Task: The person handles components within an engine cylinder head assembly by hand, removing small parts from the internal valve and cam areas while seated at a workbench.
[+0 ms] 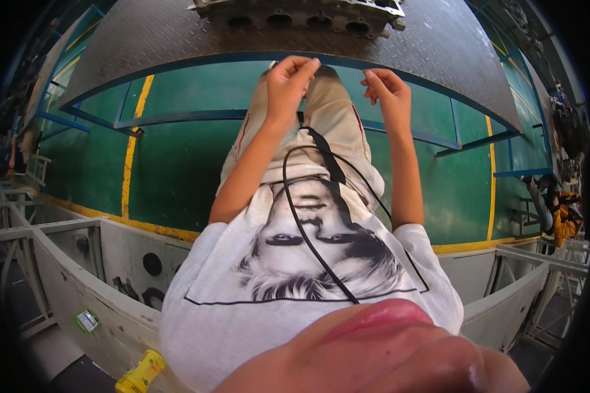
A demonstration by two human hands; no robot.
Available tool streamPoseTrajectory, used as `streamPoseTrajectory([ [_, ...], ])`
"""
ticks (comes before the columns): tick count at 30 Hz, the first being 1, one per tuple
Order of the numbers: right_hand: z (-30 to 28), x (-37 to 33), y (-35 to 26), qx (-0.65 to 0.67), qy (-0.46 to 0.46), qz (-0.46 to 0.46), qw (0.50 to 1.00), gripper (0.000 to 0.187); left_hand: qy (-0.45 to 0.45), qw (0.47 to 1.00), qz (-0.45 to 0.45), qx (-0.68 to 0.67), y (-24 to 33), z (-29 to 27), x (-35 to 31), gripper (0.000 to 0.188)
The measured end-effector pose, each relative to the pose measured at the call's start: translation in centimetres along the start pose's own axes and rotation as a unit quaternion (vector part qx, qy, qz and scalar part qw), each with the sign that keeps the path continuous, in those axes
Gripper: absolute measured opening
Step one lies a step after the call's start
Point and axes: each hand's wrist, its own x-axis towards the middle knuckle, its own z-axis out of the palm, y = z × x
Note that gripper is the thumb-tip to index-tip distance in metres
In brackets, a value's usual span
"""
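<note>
Up at the near edge of the tabletop (177, 39), a dark checker-plate steel sheet on a blue frame, both hands were raised side by side, and neither had a grip on anything that could be made out. The left hand (288, 82) had its fingers curled loosely together, tips bent inward just short of the plate's edge; the right hand (388, 92) matched it, fingers half-closed, thumb tucked near the forefinger, as though pinching something too small to tell. Nearest thing beyond them was a grey cast-metal engine part (301, 14) with a row of round ports, lying flat at the far side of the plate, well apart from both hands, likely laid down there so its ports faced the person. A thin black cable (308, 229) looped down across the white printed T-shirt (295, 275), hanging free from the head rig. Below the plate ran a green floor (177, 164) with yellow lines. A grey metal railing (78, 275) curved round on the left, a yellow object (139, 373) by its foot; on the far right, clutter hung beside blue racking (521, 173).
</note>
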Motion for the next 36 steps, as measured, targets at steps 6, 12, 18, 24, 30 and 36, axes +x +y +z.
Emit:
streamPoseTrajectory([
  [6,-2.1,0.2,-2.2,-0.101,0.023,-0.026,0.994,0.018,-0.012,0.980,0.048,0.191,0.1,1.2,0.1,0.021],
  [12,-2.4,0.7,-2.0,-0.004,-0.005,-0.041,0.999,0.018,-0.039,0.989,0.022,0.139,-1.4,1.4,-0.7,0.011],
  [18,-2.8,0.5,-3.6,-0.022,0.014,-0.066,0.997,0.016,-0.125,0.973,0.054,0.186,-1.2,2.7,-1.7,0.010],
  [24,-2.9,0.9,-3.9,-0.016,0.012,-0.081,0.997,0.018,-0.145,0.968,0.035,0.201,-0.8,3.3,-2.0,0.012],
  [30,-3.0,1.2,-3.5,-0.020,0.006,-0.077,0.997,0.018,-0.191,0.958,-0.010,0.214,-0.5,3.4,-2.0,0.011],
  [36,-2.7,1.3,-2.5,-0.012,-0.026,-0.058,0.998,0.017,-0.216,0.955,0.006,0.204,-1.6,2.7,-2.0,0.011],
])
